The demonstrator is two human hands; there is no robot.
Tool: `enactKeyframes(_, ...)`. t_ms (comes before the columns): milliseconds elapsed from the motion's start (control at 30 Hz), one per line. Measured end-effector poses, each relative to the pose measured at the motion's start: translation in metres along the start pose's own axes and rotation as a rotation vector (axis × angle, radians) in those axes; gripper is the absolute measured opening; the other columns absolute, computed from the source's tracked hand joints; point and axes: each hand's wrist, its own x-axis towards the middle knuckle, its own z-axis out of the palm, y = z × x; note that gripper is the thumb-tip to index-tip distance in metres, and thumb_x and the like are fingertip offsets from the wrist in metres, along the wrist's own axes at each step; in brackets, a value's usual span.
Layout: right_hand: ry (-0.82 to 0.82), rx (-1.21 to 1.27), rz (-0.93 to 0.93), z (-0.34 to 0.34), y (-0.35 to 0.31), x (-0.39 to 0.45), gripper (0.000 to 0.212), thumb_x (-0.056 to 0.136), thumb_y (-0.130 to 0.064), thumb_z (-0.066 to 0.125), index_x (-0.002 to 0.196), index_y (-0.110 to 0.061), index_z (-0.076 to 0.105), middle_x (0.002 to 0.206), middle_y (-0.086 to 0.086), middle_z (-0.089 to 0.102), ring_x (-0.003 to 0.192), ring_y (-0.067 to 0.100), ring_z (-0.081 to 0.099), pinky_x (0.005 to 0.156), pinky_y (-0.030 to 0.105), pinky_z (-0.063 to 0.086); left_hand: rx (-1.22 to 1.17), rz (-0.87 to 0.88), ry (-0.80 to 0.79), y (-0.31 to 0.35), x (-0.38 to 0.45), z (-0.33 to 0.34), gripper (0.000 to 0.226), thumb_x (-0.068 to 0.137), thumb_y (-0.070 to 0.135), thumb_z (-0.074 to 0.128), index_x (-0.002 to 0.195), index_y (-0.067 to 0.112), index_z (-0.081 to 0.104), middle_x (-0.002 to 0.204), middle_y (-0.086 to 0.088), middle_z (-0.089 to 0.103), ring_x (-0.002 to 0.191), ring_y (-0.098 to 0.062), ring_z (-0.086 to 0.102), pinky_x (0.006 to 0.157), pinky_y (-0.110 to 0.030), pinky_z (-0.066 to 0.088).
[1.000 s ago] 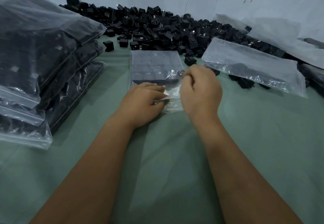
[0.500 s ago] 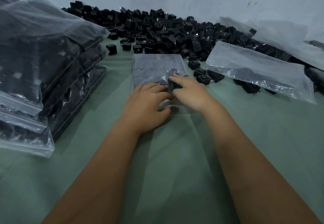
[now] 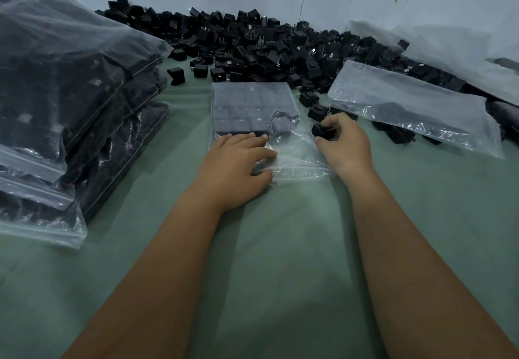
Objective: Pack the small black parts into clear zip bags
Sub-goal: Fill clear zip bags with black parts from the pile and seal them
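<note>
Dim bluish light, soft shadows, wide-angle distortion

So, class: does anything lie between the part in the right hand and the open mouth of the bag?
Nothing visible does. The right hand grips a black part just right of the bag.

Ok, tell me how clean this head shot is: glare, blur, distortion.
Head view: dim, bluish light; white glare streaks on the clear bag under the left hand and on the empty bag to the right; wide-angle stretch makes the forearms balloon toward the bottom edge; the right hand and its black part look sharp.
</note>
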Motion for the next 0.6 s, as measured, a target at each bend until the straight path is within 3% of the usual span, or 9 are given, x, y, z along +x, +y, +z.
enactKeyframes(67,0.02,0.068,0.034,0.0,0.002,-0.001,0.025,0.078,-0.015,0.07,0.088,-0.031,0.053,0.094,-0.012,0.061,0.077,0.007,0.056,0.074,0.025,0.048,-0.011,-0.001,-0.011,-0.001,-0.001,0.0,0.043,0.091,0.041,0.057,0.134,0.039,0.056,0.154,0.013,0.036,0.145,-0.008,0.025,0.12,-0.036,0.011)
enactKeyframes(167,0.035,0.223,0.055,-0.003,0.002,-0.006,0.037,0.077,-0.006,0.072,0.094,-0.033,0.053,0.089,-0.021,0.06,0.07,-0.005,0.054,0.064,0.012,0.044,-0.025,-0.001,-0.041,-0.002,-0.002,0.0,0.044,0.094,0.043,0.053,0.137,0.04,0.052,0.157,0.014,0.029,0.146,-0.006,0.019,0.12,-0.032,0.004)
enactKeyframes(233,0.036,0.347,0.047,-0.008,0.0,-0.01,0.045,0.076,-0.001,0.074,0.105,-0.031,0.057,0.095,-0.019,0.06,0.082,-0.004,0.058,0.07,0.007,0.045,-0.034,-0.005,-0.058,-0.002,-0.002,0.0,0.043,0.095,0.044,0.05,0.138,0.04,0.05,0.158,0.016,0.026,0.147,-0.005,0.016,0.12,-0.031,0.002)
enactKeyframes(300,0.069,0.438,0.047,-0.012,-0.002,-0.017,0.048,0.076,0.0,0.074,0.113,-0.027,0.059,0.1,-0.019,0.061,0.095,0.0,0.059,0.083,0.011,0.047,-0.045,-0.005,-0.06,-0.002,-0.002,0.0,0.041,0.098,0.042,0.046,0.139,0.04,0.05,0.158,0.016,0.026,0.147,-0.004,0.015,0.12,-0.031,0.001)
enactKeyframes(400,0.164,0.445,0.024,-0.014,-0.009,-0.034,0.04,0.08,-0.009,0.073,0.113,-0.028,0.063,0.103,-0.022,0.061,0.099,-0.001,0.059,0.088,0.017,0.049,-0.068,-0.003,-0.046,-0.001,-0.002,0.0,0.039,0.101,0.039,0.04,0.139,0.039,0.05,0.157,0.015,0.028,0.147,-0.004,0.016,0.12,-0.031,0.003)
enactKeyframes(500,0.314,0.289,-0.196,-0.014,-0.025,-0.055,0.033,0.08,-0.013,0.072,0.112,-0.021,0.066,0.102,-0.023,0.057,0.097,0.001,0.056,0.086,0.019,0.047,-0.063,-0.007,-0.048,-0.001,-0.002,-0.001,0.039,0.102,0.039,0.037,0.139,0.037,0.051,0.156,0.015,0.03,0.146,-0.004,0.018,0.121,-0.032,0.005)
enactKeyframes(600,0.311,0.176,-0.483,-0.009,-0.041,-0.076,0.031,0.079,-0.014,0.066,0.11,-0.012,0.066,0.107,-0.001,0.058,0.099,0.013,0.055,0.084,0.022,0.046,-0.057,-0.009,-0.023,0.001,-0.002,-0.002,0.038,0.102,0.038,0.039,0.136,0.032,0.056,0.152,0.015,0.039,0.144,-0.006,0.025,0.12,-0.034,0.011)
